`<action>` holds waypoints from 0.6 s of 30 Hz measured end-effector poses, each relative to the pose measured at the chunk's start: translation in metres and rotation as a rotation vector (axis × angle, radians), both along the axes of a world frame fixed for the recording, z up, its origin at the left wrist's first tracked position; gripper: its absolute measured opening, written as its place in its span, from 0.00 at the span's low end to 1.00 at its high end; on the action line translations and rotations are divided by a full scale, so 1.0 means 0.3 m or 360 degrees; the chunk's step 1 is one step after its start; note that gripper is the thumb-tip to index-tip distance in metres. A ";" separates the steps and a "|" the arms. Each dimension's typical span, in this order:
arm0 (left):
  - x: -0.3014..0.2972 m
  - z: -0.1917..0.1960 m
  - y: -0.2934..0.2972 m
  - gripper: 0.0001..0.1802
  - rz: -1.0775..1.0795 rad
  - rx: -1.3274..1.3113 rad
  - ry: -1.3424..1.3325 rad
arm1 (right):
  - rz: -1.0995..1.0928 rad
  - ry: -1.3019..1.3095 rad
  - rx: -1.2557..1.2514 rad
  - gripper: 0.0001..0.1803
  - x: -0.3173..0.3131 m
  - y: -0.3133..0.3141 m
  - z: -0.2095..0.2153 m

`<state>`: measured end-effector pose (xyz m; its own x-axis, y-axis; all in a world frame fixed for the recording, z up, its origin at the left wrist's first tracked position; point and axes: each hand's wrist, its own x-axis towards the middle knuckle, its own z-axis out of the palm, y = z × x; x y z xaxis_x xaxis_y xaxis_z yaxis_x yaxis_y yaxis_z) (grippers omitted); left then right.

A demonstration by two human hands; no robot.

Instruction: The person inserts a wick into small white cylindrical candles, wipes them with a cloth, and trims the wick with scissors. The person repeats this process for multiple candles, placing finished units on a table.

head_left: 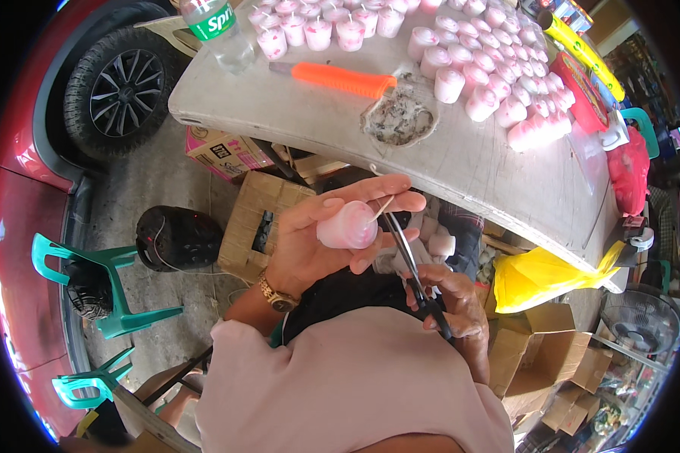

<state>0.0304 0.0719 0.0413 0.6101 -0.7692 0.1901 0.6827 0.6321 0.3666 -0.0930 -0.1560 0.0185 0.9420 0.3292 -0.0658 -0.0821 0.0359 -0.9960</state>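
My left hand, palm up with a gold watch at its wrist, holds a small pink and white candle on its side. The candle's pale wick points up and right past my fingers. My right hand grips dark-handled scissors. Their blades reach up to the wick beside my left fingers; whether they touch it I cannot tell. Several pale candles lie in my lap, partly hidden by my right hand. Beyond, rows of similar candles stand on the table.
Near the table edge are an orange-handled tool and a round dish of pale scraps. A clear bottle stands at the left. A yellow bag hangs right, above open cardboard boxes. Green chairs and a car are left.
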 end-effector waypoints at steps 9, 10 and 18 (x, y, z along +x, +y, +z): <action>-0.025 -0.008 -0.031 0.45 -0.0047 0.0226 0.0277 | -0.0084 -0.0066 0.0051 0.38 0.044 0.041 0.020; -0.026 -0.007 -0.033 0.45 -0.0044 0.0239 0.0281 | -0.0098 -0.0091 0.0045 0.37 0.049 0.046 0.021; -0.025 -0.022 -0.043 0.45 -0.0052 0.0248 0.0280 | -0.0224 -0.0035 0.0183 0.34 0.040 0.066 0.003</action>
